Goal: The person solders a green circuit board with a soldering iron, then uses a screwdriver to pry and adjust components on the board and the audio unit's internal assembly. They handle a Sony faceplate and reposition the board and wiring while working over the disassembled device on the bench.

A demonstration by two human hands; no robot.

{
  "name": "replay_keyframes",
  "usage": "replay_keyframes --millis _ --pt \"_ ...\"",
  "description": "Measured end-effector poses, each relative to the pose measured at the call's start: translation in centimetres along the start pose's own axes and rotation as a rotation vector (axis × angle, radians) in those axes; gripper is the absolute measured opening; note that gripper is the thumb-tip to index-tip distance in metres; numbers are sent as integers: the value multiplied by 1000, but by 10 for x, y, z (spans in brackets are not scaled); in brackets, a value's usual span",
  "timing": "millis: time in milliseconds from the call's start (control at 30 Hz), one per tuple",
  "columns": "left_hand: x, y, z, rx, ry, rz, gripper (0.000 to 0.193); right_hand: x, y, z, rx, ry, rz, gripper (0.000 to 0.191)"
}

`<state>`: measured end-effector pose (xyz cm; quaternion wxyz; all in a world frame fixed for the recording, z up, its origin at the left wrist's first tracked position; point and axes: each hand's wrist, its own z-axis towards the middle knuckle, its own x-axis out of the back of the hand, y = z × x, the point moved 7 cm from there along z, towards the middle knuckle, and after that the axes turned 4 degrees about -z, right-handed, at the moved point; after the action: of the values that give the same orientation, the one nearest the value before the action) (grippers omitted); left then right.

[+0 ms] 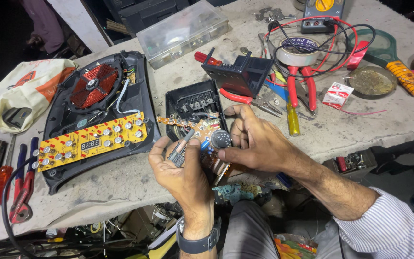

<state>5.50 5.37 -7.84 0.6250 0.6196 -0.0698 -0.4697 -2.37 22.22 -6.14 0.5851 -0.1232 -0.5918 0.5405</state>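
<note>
My left hand (180,165) is closed on a small grey part (178,152). My right hand (255,139) pinches the orange board (202,132) by its round knob (221,139), mid-frame. The black case (192,103) sits just above them.
</note>
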Motion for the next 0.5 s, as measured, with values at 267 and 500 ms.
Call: replay_keyframes --millis 267,500 --pt "1 -1 2 -7 -23 -50 53 -1 2 -1 14 -39 72 89" --pt "3 5 3 -91 -50 64 51 24 -5 -2 108 227 546 60"
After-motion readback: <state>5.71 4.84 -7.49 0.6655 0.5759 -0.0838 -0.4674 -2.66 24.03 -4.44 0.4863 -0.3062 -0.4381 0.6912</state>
